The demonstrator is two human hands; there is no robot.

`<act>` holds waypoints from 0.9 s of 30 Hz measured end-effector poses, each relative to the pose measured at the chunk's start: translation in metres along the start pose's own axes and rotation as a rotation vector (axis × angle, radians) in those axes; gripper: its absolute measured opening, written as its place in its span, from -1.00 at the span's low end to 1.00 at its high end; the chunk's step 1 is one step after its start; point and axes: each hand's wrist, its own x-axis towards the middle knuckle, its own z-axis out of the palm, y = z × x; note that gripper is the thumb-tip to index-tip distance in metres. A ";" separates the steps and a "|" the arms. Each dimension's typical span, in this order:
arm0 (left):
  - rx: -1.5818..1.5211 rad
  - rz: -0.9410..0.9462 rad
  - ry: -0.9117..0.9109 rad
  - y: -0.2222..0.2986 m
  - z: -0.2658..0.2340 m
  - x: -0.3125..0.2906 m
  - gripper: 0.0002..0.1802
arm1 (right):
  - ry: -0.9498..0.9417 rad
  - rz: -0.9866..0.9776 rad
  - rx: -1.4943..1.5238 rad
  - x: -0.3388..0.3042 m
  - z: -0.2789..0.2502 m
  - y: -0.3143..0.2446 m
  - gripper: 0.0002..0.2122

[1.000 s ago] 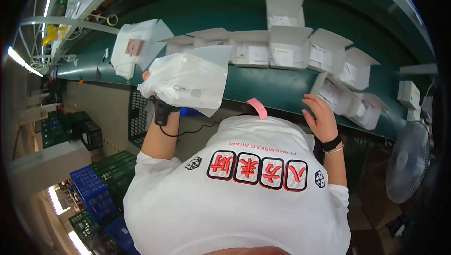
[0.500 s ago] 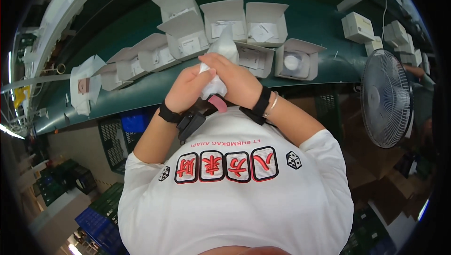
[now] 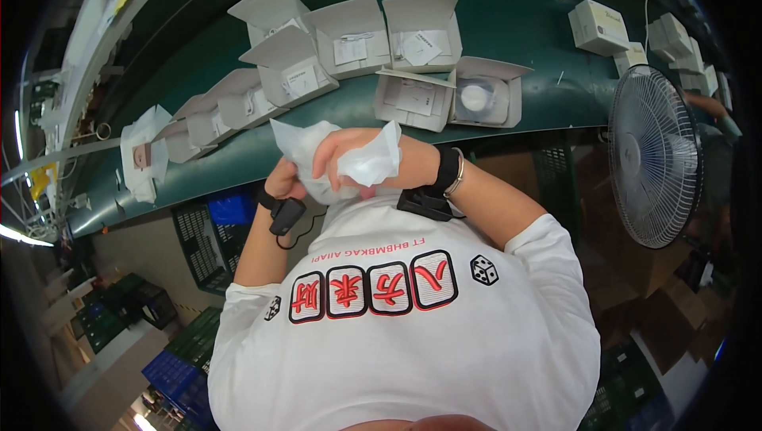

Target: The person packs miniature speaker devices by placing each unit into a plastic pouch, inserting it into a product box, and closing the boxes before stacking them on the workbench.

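Note:
In front of my chest, at the bench's near edge, both hands work on a soft white plastic bag. My left hand is closed on its lower left side. My right hand curls over its right side, fingers bent. A crumpled white flap lies across the right hand; I cannot tell whether it belongs to the same bag. What is inside the bag is hidden. Beyond the hands stands an open white box with paper slips, and beside it another open box holds a round white item in clear wrapping.
Several more open white boxes with papers line the green bench. A white bag with a brown label lies at the left end. Closed boxes and a fan stand at right. Crates sit below.
My hands have drawn apart from their clasp and come slightly nearer to me. The left moved left and down; the white flap now shows over the right hand.

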 end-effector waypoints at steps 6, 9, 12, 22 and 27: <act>0.799 0.083 -0.071 0.039 0.009 0.006 -0.16 | 0.255 0.067 0.507 -0.026 -0.018 0.055 -0.78; 1.248 0.185 -0.227 0.068 0.047 0.024 -0.27 | 0.827 0.342 0.652 -0.042 -0.010 0.078 -0.71; 1.599 0.337 -0.502 0.079 0.084 0.044 -0.43 | 0.991 0.539 0.487 -0.041 -0.003 0.084 -0.73; 1.616 0.314 -1.044 0.047 0.127 0.095 -0.46 | 1.023 0.421 0.297 -0.076 0.019 0.083 -0.72; 1.486 -0.029 -0.864 0.043 0.129 0.108 -0.46 | 0.908 0.379 -0.254 -0.081 0.030 0.068 -0.58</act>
